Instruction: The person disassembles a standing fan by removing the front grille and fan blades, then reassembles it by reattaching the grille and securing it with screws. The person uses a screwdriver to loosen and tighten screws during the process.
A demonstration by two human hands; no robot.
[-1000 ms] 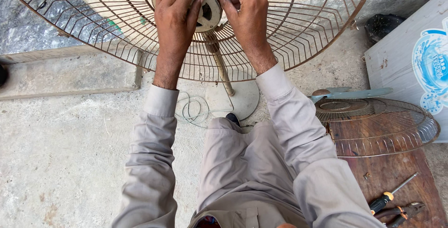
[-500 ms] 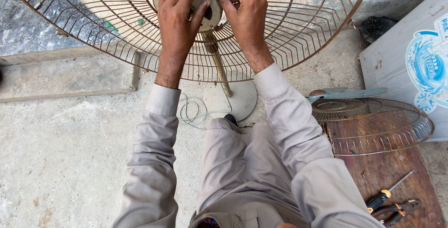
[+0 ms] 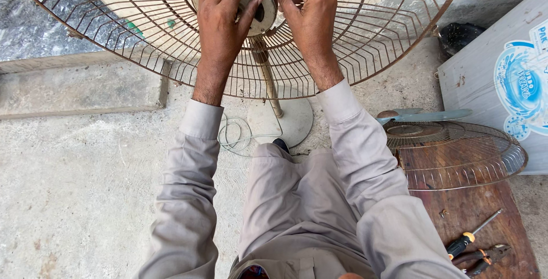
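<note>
Both arms stretched fwd & up, grey sleeves to the wrists. Left hand (image 3: 224, 19) lies flat over the fan motor housing (image 3: 260, 6), fingers spread across its round beige face, thumb along the right edge. Right hand (image 3: 308, 16) comes in from the right, fingers curled, fingertips pressed to the housing's rim; whether it pinches any small part can't tell, the spot is hidden by the fingers.

Around: rusty wire fan guard (image 3: 371, 39) fills the top of view, w/ the hands in front of it at its centre. Below, a rusted pole (image 3: 269, 82) runs down to a round pale base (image 3: 291, 122) on the concrete floor (image 3: 74, 176); white cord (image 3: 231, 136) coiled just beside the base, left. Right side: low wooden table (image 3: 456, 210) carrying a second wire guard (image 3: 456, 153), a fan blade (image 3: 428, 115) at its far edge, a screwdriver (image 3: 471, 234) w/ orange-black handle & pliers (image 3: 485, 254) near the front corner. White board w/ blue print (image 3: 502, 73) leans beyond.

Housing sits at the guard's hub, directly under both hands, touching both, top of view.
</note>
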